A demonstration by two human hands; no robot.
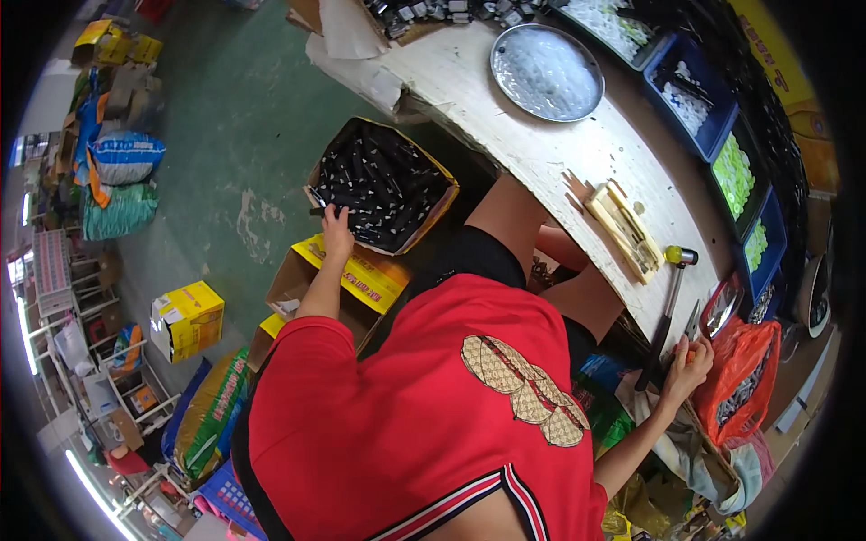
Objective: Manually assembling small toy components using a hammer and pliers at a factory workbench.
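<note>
My left hand (338, 233) is over the near left rim of an open cardboard box (444, 212) packed with slim black parts (383, 176) that have silver tips. Its fingers are closed round one slim dark piece (317, 200), whose exact kind is too small to make out. On the right, my right hand (690, 365) lies at the bench edge, its fingers wrapped round a tool whose orange handle and pointed metal end (693, 317) show in part. Beside it a hammer (666, 316) with a yellow head and black handle rests across the bench edge.
A pale wooden block fixture (622, 236) sits on the worktable (541, 149). Behind it are a round metal tray (595, 97) and blue bins (713, 135) of small white and green parts. A red plastic bag (767, 361) of metal pieces hangs right. Yellow cartons (194, 316) stand left.
</note>
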